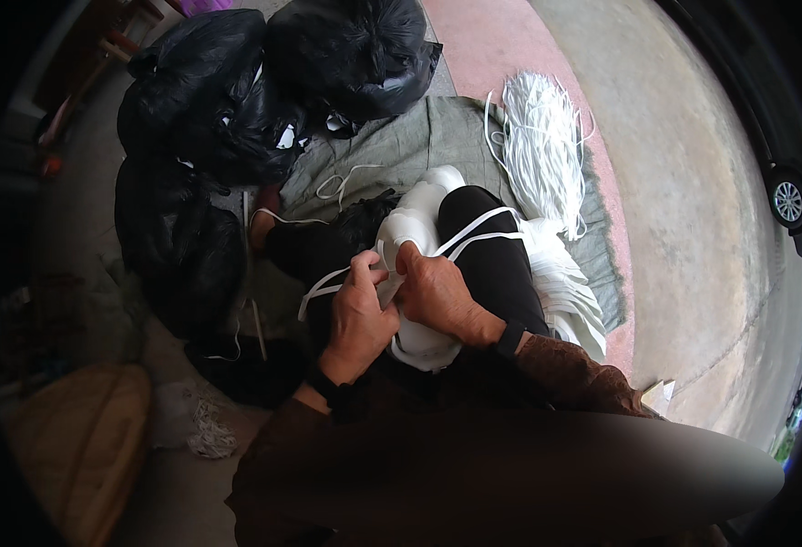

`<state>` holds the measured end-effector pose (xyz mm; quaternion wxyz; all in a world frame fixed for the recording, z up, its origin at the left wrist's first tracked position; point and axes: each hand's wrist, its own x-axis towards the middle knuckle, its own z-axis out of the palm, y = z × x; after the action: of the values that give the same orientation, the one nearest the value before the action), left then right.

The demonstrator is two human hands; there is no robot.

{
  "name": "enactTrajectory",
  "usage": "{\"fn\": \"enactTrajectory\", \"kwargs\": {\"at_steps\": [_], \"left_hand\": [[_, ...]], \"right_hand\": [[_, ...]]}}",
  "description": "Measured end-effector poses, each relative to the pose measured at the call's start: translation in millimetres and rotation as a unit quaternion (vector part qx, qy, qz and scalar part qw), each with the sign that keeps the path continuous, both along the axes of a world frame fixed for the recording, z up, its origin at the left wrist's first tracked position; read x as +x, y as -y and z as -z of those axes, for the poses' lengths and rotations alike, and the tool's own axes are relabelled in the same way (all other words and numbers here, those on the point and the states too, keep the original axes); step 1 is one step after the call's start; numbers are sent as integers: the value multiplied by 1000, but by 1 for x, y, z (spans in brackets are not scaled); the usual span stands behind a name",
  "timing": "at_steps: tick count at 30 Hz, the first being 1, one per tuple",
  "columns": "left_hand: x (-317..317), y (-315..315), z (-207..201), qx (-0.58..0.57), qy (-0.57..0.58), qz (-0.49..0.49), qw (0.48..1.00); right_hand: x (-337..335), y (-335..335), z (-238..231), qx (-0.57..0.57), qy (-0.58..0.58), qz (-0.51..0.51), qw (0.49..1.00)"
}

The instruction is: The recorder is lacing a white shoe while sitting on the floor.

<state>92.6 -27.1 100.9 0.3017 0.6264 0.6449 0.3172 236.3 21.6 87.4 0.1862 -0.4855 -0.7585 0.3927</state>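
My left hand (360,314) and my right hand (437,296) meet over my lap, fingertips close together. Both are closed in a pinch on a white strap (488,223), which loops over my right thigh and shows again left of my left hand. A small white flap (389,286) shows between the fingers; the exact grip is partly hidden. Under and beyond the hands, a row of overlapping smooth white pieces (416,219) lies between my thighs. I cannot make out their kind.
Black plastic bags (210,91) stand at the far left. On the grey-green cloth (451,128) rests a bundle of white straps (542,150); several white layered pieces (570,292) lie beside my right leg. A wooden stool-like top (82,447) is near left. A car wheel (788,201) shows far right.
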Motion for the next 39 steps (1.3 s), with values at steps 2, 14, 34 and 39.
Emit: {"fn": "enactTrajectory", "kwargs": {"at_steps": [2,14,34,39], "left_hand": [[-3,1,1,-36,-57,49,997],[-7,6,15,-3,98,27,995],[18,22,4,165,-102,189,963],[15,14,3,5,-52,29,998]], "right_hand": [[0,7,10,-7,47,-27,999],[10,26,11,100,10,-18,995],[59,45,-43,59,63,-78,993],[52,37,-18,88,-9,-47,995]]}}
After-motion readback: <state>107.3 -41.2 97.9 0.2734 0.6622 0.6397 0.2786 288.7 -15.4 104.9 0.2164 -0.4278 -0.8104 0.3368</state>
